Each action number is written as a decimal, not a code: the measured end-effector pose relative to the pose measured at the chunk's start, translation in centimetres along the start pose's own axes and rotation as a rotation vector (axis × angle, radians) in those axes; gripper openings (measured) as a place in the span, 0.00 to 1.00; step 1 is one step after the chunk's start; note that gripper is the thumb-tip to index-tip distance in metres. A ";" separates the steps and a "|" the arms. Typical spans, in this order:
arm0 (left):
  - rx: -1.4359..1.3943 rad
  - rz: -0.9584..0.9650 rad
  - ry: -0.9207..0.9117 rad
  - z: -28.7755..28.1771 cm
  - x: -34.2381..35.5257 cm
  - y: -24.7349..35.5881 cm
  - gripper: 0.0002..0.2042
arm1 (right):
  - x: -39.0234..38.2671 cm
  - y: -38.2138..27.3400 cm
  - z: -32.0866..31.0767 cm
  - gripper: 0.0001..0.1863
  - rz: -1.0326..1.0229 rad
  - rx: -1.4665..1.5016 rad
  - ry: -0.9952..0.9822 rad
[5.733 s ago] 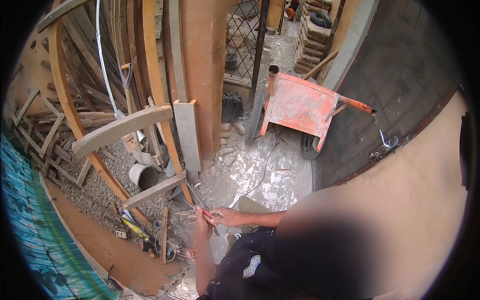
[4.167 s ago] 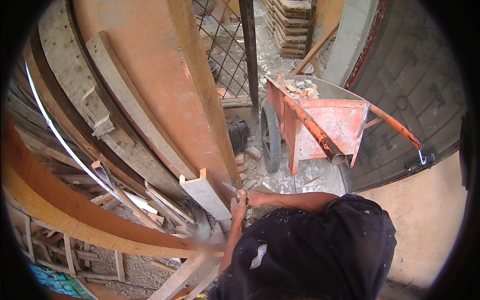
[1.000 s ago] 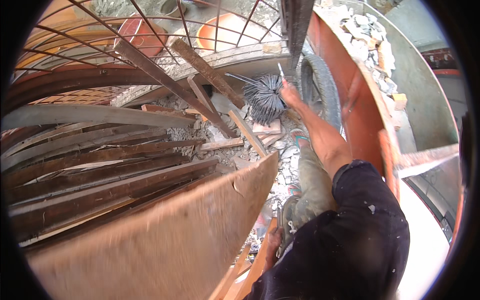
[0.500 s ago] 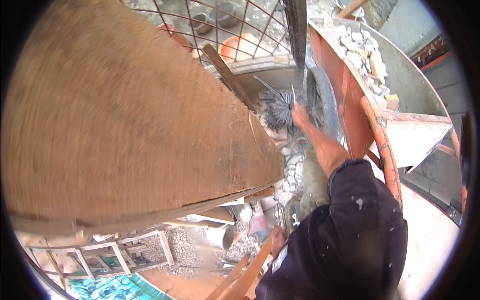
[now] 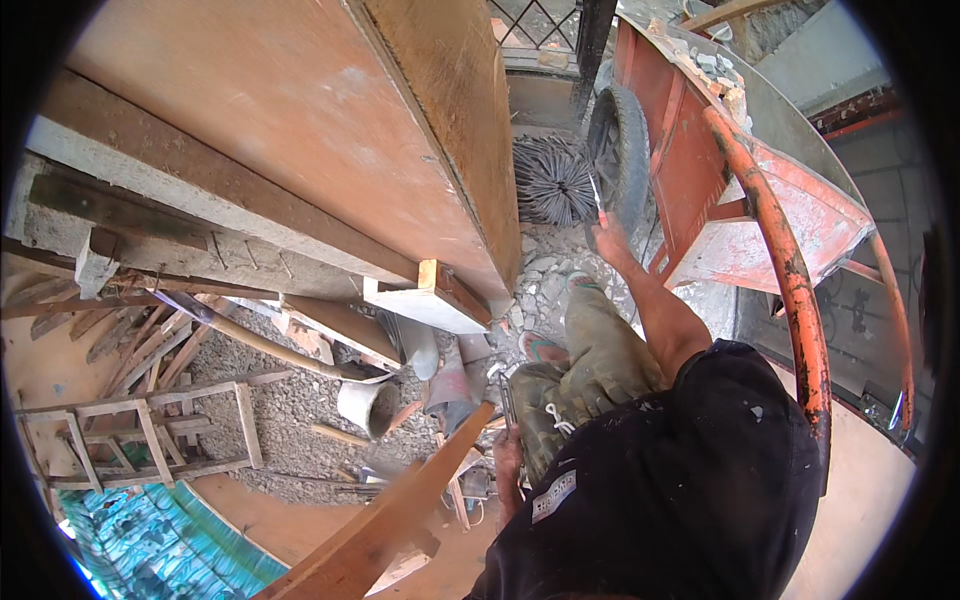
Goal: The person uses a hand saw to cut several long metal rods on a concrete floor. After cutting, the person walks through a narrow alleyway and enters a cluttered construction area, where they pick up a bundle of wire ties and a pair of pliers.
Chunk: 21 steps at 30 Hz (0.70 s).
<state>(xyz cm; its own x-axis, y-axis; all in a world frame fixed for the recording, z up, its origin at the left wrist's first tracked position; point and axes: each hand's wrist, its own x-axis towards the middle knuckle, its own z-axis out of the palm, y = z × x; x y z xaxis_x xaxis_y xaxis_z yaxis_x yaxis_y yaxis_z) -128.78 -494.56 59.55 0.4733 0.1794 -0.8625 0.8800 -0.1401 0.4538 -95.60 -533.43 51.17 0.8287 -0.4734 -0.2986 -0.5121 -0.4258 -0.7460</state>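
My right hand (image 5: 611, 240) is closed around a thin, pale pointed tool (image 5: 597, 190), its tip pointing away from me. Just left of that tip lies a bundle of thin grey wires (image 5: 556, 183), fanned out from its middle on the rubble, beside the wheelbarrow's black tyre (image 5: 619, 155). Down by my thigh, my left hand (image 5: 508, 452) is closed on the dark shaft of a tool that looks like a hammer (image 5: 504, 386). The pale head of this tool sits above the fist.
An orange wheelbarrow (image 5: 683, 130) with rubble in it stands at right, its handle (image 5: 785, 240) curving toward me. A large wooden panel (image 5: 300, 130) leans in at left. Below it are a bucket (image 5: 369, 407), a wooden ladder (image 5: 150, 425) and a plank (image 5: 390, 510) near my left arm.
My view has swung, so the panel covers less and more ground shows. My right hand appears slightly lower and still holds the pointed tool. The tool in my left hand now shows plainly.
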 end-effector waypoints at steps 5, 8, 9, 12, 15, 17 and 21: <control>-0.075 0.025 -0.018 1.4 -0.8 -0.6 0.22 | 5.2 1.1 -1.9 0.27 0.023 -0.127 -0.038; -0.151 0.130 0.034 1.0 -2.9 -0.2 0.21 | 3.4 -8.9 -0.2 0.27 0.071 0.000 -0.089; -0.201 0.156 0.047 1.3 -3.1 -1.4 0.20 | 4.0 -10.3 -1.2 0.27 0.009 -0.038 -0.078; -0.400 -0.046 0.110 1.3 -6.7 -3.9 0.20 | -2.2 -10.1 -2.2 0.27 -0.118 -0.210 -0.168; -0.075 0.177 0.186 -0.7 -10.0 -4.9 0.21 | -10.1 -13.8 -6.0 0.27 -0.293 -0.411 -0.380; -0.064 0.120 0.152 -2.9 -10.7 -3.3 0.23 | -14.8 -16.1 -10.2 0.27 -0.300 -0.485 -0.430; 0.122 0.585 0.434 -2.7 -9.8 5.5 0.22 | -12.9 -14.2 -6.2 0.23 -0.410 -0.418 -0.251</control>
<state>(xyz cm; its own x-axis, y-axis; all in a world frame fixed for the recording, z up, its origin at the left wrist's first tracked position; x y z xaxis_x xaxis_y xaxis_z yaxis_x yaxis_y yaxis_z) -128.45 -494.49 71.10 0.8590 0.4080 -0.3093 0.4805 -0.4339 0.7621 -100.41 -526.08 69.25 0.9779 -0.0343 -0.2064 -0.1448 -0.8229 -0.5494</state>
